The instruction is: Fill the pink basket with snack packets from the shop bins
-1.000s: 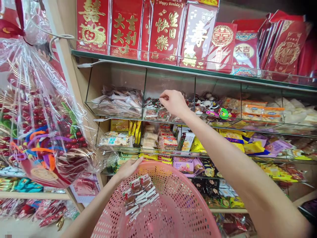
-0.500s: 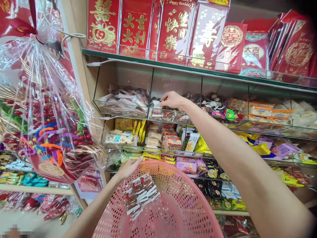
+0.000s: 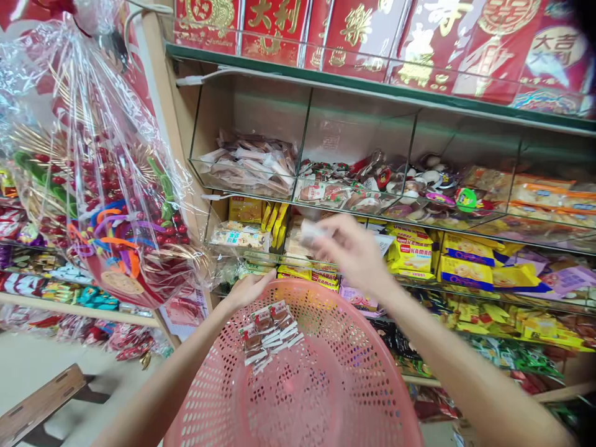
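My left hand (image 3: 251,289) grips the far left rim of a pink perforated plastic basket (image 3: 372,366); its fingers are partly hidden behind the rim. Inside the basket lie several small snack packets (image 3: 267,332) with brown, white and red print, bunched toward the left. My right hand (image 3: 351,248) is in the air above the basket's far rim, blurred by motion. A small whitish packet (image 3: 313,233) is pinched in its fingers, too smeared to read. Behind and above that hand, similar packets (image 3: 333,189) fill a clear shelf compartment.
Glass-fronted shelves hold wrapped snacks, among them yellow packs (image 3: 410,251) and pale sachets (image 3: 256,161). Red envelopes (image 3: 274,31) stand on the top shelf. At the left hangs a cellophane-wrapped bouquet (image 3: 116,205). A wooden stool (image 3: 41,397) stands on the floor at lower left.
My right hand has come out of the shelf compartment, down toward the basket, with a small packet. The view has tilted downward. My left hand keeps its hold on the rim.
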### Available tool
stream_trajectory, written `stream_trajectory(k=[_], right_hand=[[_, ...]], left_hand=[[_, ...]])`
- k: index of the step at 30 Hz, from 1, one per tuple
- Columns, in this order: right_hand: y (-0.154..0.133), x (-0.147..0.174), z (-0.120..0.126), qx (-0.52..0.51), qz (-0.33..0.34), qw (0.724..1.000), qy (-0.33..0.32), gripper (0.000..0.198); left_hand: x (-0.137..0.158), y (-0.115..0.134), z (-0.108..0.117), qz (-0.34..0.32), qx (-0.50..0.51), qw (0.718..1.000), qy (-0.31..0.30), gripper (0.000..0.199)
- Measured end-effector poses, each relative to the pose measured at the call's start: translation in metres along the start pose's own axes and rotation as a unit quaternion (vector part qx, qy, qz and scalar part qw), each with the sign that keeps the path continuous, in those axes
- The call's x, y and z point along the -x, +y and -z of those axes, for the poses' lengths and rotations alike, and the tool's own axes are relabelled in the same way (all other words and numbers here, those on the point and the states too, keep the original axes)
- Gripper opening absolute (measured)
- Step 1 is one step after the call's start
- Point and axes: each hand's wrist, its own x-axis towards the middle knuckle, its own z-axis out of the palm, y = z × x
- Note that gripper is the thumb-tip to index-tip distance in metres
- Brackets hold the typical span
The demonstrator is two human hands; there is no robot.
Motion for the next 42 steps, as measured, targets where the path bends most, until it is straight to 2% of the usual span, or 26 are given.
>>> stream_trajectory(k=[2, 4, 7, 12, 18, 20, 23, 25, 27, 29, 32, 34, 35, 36, 37, 40, 42], right_hand=[[0.013, 0.047, -0.033, 0.020, 0.029, 0.998, -0.061, 0.014], [0.032, 0.084, -0.058, 0.048, 0.100, 0.989, -0.097, 0.016], [0.055, 0.117, -0.077, 0.105, 0.203, 0.966, -0.122, 0.014], [0.068, 0.132, -0.077, 0.143, 0.285, 0.942, -0.109, 0.008], [0.069, 0.138, -0.091, 0.163, 0.289, 0.928, -0.173, 0.013], [0.063, 0.135, -0.096, 0.139, 0.228, 0.943, -0.197, 0.013], [0.049, 0.123, -0.100, 0.044, 0.041, 0.980, -0.192, 0.015], [0.040, 0.115, -0.099, -0.040, -0.080, 0.980, -0.176, 0.016], [0.037, 0.111, -0.098, -0.129, -0.171, 0.963, -0.162, 0.017], [0.036, 0.113, -0.098, -0.226, -0.268, 0.925, -0.143, 0.018], [0.038, 0.120, -0.099, -0.376, -0.419, 0.820, -0.104, 0.015], [0.038, 0.123, -0.100, -0.444, -0.487, 0.747, -0.087, 0.010], [0.038, 0.124, -0.100, -0.461, -0.508, 0.723, -0.084, 0.009], [0.037, 0.123, -0.100, -0.461, -0.522, 0.713, -0.081, 0.009], [0.037, 0.123, -0.099, -0.449, -0.526, 0.717, -0.081, 0.011], [0.034, 0.118, -0.098, -0.381, -0.495, 0.776, -0.087, 0.019], [0.032, 0.115, -0.099, -0.341, -0.493, 0.794, -0.100, 0.027]], left_hand=[[0.002, 0.002, 0.001, 0.003, -0.010, 1.000, -0.006, 0.078], [0.004, 0.003, 0.002, 0.010, -0.020, 1.000, -0.006, 0.079], [0.004, 0.003, 0.000, 0.014, -0.024, 1.000, 0.002, 0.079], [0.002, 0.002, -0.005, -0.022, -0.015, 1.000, 0.000, 0.076], [0.005, 0.002, -0.005, -0.026, -0.031, 0.999, 0.009, 0.073], [0.006, 0.002, -0.004, -0.031, -0.031, 0.999, 0.011, 0.072], [0.008, 0.001, -0.002, -0.033, -0.033, 0.999, 0.016, 0.072], [0.010, 0.000, 0.000, -0.021, -0.033, 0.999, 0.020, 0.072], [0.011, 0.001, 0.002, -0.006, -0.029, 0.999, 0.020, 0.073], [0.013, 0.002, 0.004, 0.001, -0.030, 0.999, 0.018, 0.074], [0.012, 0.006, 0.006, -0.006, -0.040, 0.999, 0.009, 0.077], [0.011, 0.008, 0.005, -0.011, -0.042, 0.999, 0.003, 0.078], [0.010, 0.009, 0.005, -0.012, -0.042, 0.999, 0.001, 0.079], [0.008, 0.010, 0.004, -0.011, -0.042, 0.999, 0.000, 0.080], [0.007, 0.011, 0.003, -0.009, -0.043, 0.999, 0.000, 0.081], [0.002, 0.012, -0.001, -0.024, -0.038, 0.999, 0.000, 0.080], [0.000, 0.013, -0.003, -0.045, -0.034, 0.998, -0.001, 0.077]])
